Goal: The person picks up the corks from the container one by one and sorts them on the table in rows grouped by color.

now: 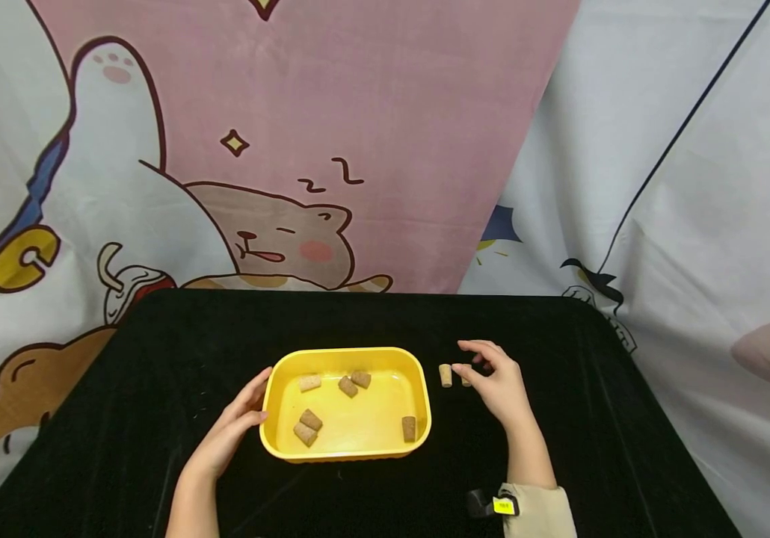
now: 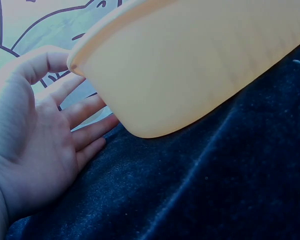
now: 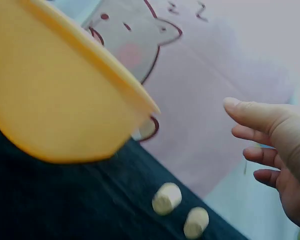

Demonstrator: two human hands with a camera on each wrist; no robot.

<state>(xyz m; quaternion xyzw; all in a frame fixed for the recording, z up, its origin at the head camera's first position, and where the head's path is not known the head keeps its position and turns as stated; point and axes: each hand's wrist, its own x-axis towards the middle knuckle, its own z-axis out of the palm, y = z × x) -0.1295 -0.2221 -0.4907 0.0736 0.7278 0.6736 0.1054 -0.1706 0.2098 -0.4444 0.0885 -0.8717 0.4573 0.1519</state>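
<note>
A yellow plastic tub (image 1: 345,456) stands on the black cloth with several corks inside, among them a pale cork (image 1: 309,382) and a brown cork (image 1: 409,429). My left hand (image 1: 230,427) touches the tub's left end, its thumb at the rim and its fingers stretched along the outer wall (image 2: 190,65). To the right of the tub, two pale corks stand on the cloth: one cork (image 1: 445,375) in plain sight, the other cork (image 1: 466,373) partly behind my right fingers. My right hand (image 1: 498,382) hovers by them, thumb and fingers apart, holding nothing in the right wrist view.
Black velvety cloth (image 1: 223,321) covers the table. Behind its far edge hangs a printed curtain (image 1: 412,149) with cartoon animals. A dark cord (image 1: 667,164) runs down the curtain at the right.
</note>
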